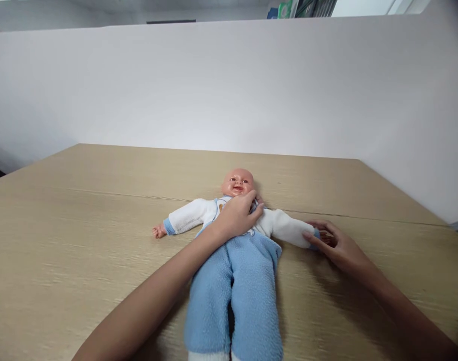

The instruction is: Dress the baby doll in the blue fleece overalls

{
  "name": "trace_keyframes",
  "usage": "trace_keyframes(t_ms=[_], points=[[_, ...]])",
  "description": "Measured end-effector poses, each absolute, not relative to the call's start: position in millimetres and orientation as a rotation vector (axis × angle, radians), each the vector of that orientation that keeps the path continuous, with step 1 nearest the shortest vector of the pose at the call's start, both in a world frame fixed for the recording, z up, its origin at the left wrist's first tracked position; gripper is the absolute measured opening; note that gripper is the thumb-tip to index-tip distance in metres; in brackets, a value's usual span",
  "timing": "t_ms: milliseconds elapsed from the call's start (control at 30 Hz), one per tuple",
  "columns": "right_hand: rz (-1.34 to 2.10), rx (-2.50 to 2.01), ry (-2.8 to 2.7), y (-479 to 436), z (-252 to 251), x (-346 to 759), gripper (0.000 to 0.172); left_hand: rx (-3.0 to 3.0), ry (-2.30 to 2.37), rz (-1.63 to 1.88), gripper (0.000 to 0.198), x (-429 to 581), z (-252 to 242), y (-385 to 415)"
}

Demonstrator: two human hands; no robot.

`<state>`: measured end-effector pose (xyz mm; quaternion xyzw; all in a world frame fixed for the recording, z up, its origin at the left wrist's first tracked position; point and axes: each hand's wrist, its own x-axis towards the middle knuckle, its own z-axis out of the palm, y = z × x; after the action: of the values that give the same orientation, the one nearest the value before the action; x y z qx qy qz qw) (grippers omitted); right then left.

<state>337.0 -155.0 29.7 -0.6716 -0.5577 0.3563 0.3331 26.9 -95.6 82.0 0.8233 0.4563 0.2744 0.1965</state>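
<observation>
A baby doll [238,182] lies on its back with its head toward the far side and its arms spread. It wears a top with white sleeves [189,215] and blue cuffs, and fuzzy blue trousers [251,281]. My left hand [238,213] reaches across the doll's chest, its fingers closed on the top's collar beside the neck. At the doll's arm on the right, my right hand [332,243] has thumb and fingers on either side of the blue cuff, round the doll's small hand. The doll's feet are out of view.
The doll rests on a light wooden table [82,240] with a thin seam running across it. Behind the table stands a plain white partition [213,90]. Beyond its top edge, a green and white item [285,10] shows near dark racks.
</observation>
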Motion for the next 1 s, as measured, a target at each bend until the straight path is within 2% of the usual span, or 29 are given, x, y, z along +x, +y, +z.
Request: trace_keyframes(t_ms=[100,167,300,400,500,600,667,867,1000], points=[[0.808,-1.747,-1.571,-156,26,338,0.07,2.395,1.285,0.72,0.012,24,87,-97],[0.601,-1.747,-1.659,-158,22,342,0.066,2.471,1.31,0.693,0.015,21,90,-98],[0.095,-1.745,-1.785,-166,21,339,0.07,2.552,1.418,0.627,0.018,14,96,-98],[-0.091,-1.576,-1.817,-180,28,315,0.051,2.623,1.471,0.573,0.025,11,98,-99],[0.318,-1.372,-1.827,-194,33,280,0.03,2.728,1.523,0.582,0.03,11,101,-103],[0.963,-1.282,-1.748,-200,32,251,0.032,2.902,1.382,0.552,0.032,14,106,-109],[1.223,-1.234,-1.677,-196,29,242,0.034,2.969,1.134,0.517,0.033,16,108,-113],[1.681,-1.133,-1.277,-164,28,246,0.043,2.857,0.787,0.432,0.033,19,104,-113],[1.783,-1.076,-1.055,-159,37,243,0.046,2.674,0.721,0.409,0.029,17,106,-110]])
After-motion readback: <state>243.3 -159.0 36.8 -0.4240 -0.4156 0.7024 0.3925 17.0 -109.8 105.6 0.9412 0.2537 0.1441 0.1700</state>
